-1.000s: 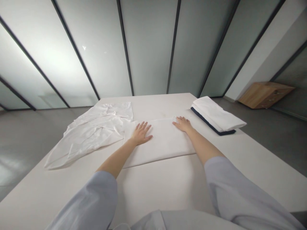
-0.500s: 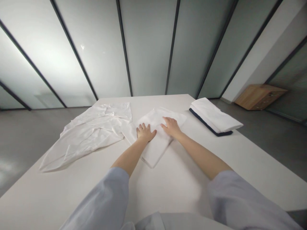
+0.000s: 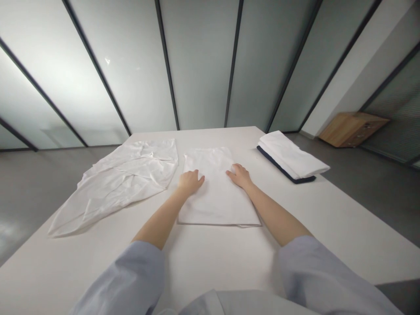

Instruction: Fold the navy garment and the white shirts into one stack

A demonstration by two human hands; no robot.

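A folded white cloth (image 3: 218,205) lies flat on the table before me, its near edge roughly straight across. My left hand (image 3: 190,183) rests on its left side, thumb stretched out over the fabric and apart from the fingers, which are partly hidden. On the right side of the cloth, my right hand (image 3: 240,176) lies with thumb and fingers apart, touching the edge. Neither hand visibly pinches the fabric. To the left, close by, a larger white cloth (image 3: 127,179) is spread out, wrinkled and unfolded.
A folded white cloth (image 3: 292,153) lies on top of a dark folded cloth (image 3: 285,170) at the table's right side. The white table (image 3: 223,267) reaches toward frosted glass panels (image 3: 200,65). A wooden cabinet (image 3: 348,129) stands on the floor at far right.
The folded cloth has turned from a diagonal position to lie squarely before me. My hands have moved apart, from its top to its left and right sides.
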